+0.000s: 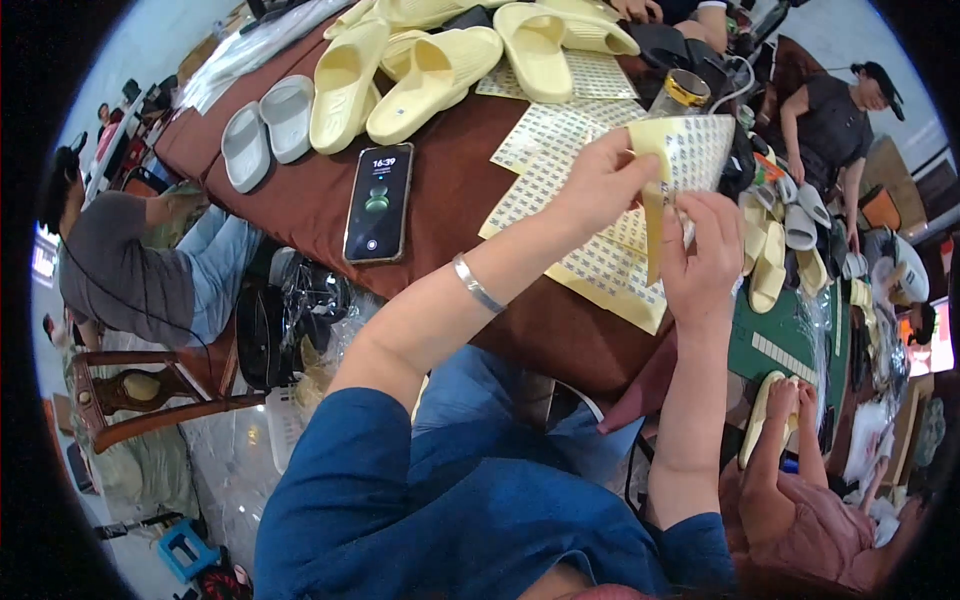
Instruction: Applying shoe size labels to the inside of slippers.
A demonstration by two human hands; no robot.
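Note:
Above the table's right part, both hands hold a sticker sheet (pixel 696 150), pale yellow on one side and printed with rows of small dark labels on the other. My left hand (pixel 603 188), with a silver bangle on the wrist, pinches the sheet's left edge between thumb and fingers. Lower down, my right hand (pixel 708 240) has its fingers closed on the near edge, where a narrow yellow strip folds down. Whether a single label is between those fingertips cannot be made out. More sticker sheets (pixel 520 212) lie overlapping on the brown cloth below.
Yellow slippers (pixel 437 80) and grey slippers (pixel 246 146) stand at the back left, near a phone (pixel 378 204). A jar (pixel 683 92) stands beyond the sheets. At right, a person's hands (pixel 789 396) touch a yellow slipper beside a green mat (pixel 770 335). Another person sits left.

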